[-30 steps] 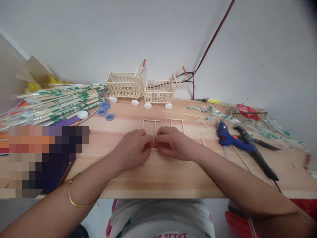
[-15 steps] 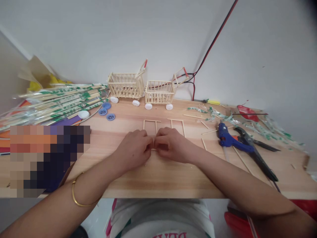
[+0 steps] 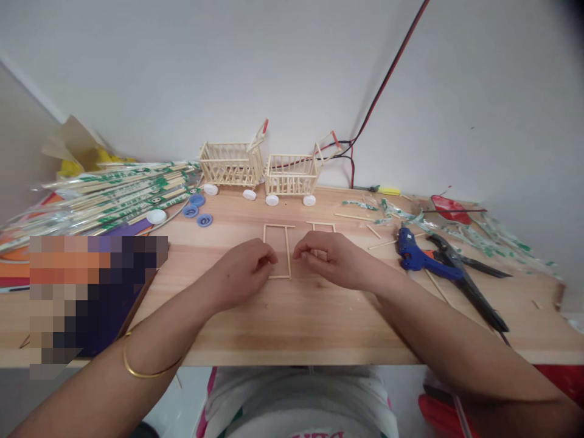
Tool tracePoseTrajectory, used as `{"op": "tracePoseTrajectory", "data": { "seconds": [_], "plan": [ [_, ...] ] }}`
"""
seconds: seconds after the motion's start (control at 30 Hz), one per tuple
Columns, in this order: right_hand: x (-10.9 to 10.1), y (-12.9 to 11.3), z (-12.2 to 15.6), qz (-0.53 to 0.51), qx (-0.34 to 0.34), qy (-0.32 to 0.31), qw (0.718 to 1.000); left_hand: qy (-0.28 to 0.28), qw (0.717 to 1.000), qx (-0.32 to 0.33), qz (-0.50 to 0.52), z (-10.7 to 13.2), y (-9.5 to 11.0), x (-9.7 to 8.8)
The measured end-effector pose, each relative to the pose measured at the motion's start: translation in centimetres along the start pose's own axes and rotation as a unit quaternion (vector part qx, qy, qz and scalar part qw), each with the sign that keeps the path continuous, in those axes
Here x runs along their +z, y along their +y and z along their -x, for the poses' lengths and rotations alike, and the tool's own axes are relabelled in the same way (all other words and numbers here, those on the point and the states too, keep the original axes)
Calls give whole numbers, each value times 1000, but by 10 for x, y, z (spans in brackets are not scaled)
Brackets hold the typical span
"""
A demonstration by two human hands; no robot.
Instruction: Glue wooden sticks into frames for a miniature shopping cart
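A rectangular frame of thin wooden sticks (image 3: 289, 252) lies flat on the table between my hands. My left hand (image 3: 244, 271) rests over its left side, fingers loosely bent and hiding part of that stick. To the right of the frame, my right hand (image 3: 335, 258) hovers with curled fingers slightly apart and nothing visible in them. Behind it, partly covered by that hand, is a second stick frame (image 3: 334, 228). Two miniature shopping carts made of sticks, a left cart (image 3: 230, 164) and a right cart (image 3: 291, 175), stand on white wheels near the wall.
Bagged wooden sticks (image 3: 132, 191) pile up at the left, near blue bottle caps (image 3: 205, 220) and a white cap (image 3: 156, 216). At the right lie a blue glue gun (image 3: 413, 252), black-handled cutters (image 3: 479, 298), loose sticks and torn plastic wrappers (image 3: 497, 234).
My hands have moved apart from the shared spot on the frame's right stick, left hand leftward and right hand rightward. The frame's right side and near corner now show.
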State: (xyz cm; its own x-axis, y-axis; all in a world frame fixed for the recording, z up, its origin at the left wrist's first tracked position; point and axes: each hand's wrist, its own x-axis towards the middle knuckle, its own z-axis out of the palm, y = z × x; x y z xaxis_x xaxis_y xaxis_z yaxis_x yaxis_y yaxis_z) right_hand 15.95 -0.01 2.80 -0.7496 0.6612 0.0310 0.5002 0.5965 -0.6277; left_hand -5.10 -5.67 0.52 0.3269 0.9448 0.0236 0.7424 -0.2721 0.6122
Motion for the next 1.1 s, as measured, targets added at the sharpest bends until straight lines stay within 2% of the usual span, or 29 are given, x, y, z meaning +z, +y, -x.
{"op": "tracePoseTrajectory", "data": {
  "seconds": [0.1, 0.17, 0.33, 0.5, 0.67, 0.93, 1.03, 1.1],
  "plan": [
    [-8, -6, 3, 13, -20, 1, 1000, 70, 996, -43, 30, 0, -4, -7],
    [-12, -7, 6, 34, -41, -14, 998, 97, 993, -63, 22, -1, -6, -9],
    [2, -5, 14, 156, -94, -63, 981, 101, 992, -69, 3, -4, -9, -7],
    [25, -4, 20, 243, -135, -40, 960, 114, 990, -82, -2, -7, -10, -4],
    [26, -9, 17, 266, -146, -39, 952, 109, 991, -75, -4, -7, -10, -1],
    [20, -14, 14, 240, -150, -64, 957, 112, 991, -73, 11, -7, -11, 0],
    [16, -11, 11, 137, -132, -68, 979, 119, 990, -71, 12, -7, -12, -1],
    [12, -8, 8, 44, -109, -48, 992, 123, 990, -70, 6, -8, -14, -3]
  ]
}}
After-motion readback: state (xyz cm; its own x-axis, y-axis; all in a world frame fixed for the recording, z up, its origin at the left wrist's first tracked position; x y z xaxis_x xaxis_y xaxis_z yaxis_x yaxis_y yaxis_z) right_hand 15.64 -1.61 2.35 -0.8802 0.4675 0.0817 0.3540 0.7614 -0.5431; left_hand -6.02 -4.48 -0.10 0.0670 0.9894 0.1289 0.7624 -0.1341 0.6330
